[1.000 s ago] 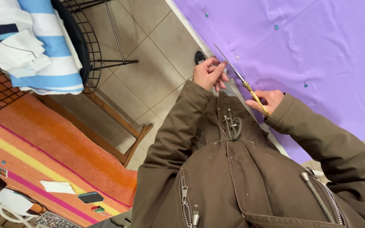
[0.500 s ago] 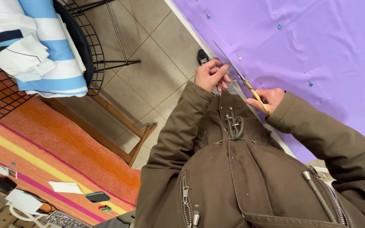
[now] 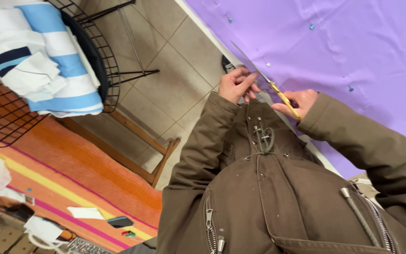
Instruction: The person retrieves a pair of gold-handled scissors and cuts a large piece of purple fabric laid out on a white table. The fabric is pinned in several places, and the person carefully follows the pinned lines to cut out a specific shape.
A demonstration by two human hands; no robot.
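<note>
Brown jacket here, long sleeves down to the wrists, metal zips, grey drawcord, small studs along the front.

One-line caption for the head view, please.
Right hand holds yellow-handled scissors at the edge of purple fabric while the left hand pinches that edge.

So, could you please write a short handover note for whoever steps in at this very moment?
Right hand: closed around the yellow handles of the scissors, blades open and pointing up along the edge of the purple fabric.
Left hand: pinching the fabric edge beside the blades.
The fabric lies spread on a white table, pinned in several spots.
Done: how far the cut has run is hidden by the hands.
Left: the edge beyond the blade tips looks uncut.
</note>
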